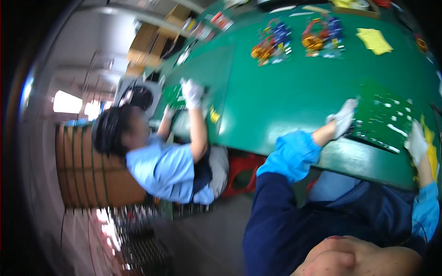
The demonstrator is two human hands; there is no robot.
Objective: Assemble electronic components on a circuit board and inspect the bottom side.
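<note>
A large green circuit board (383, 118), dotted with small white and dark parts, is held tilted above the near right part of the green table. My left hand (344, 118), in a white glove, closes on the board's left edge. At the opposite edge my right hand (416, 143), also gloved in white, grips the board's lower right side. The fingertips of both hands are partly blurred. Yellow material (429, 146) lies just beyond my right hand.
Two bundles of coils and blue components, a left one (271, 42) and a right one (323, 37), rest on the green table (276, 96). Yellow sheets (374, 41) lie farther right. To my left a co-worker (161, 168) handles another green board (174, 96), near a fan (138, 96).
</note>
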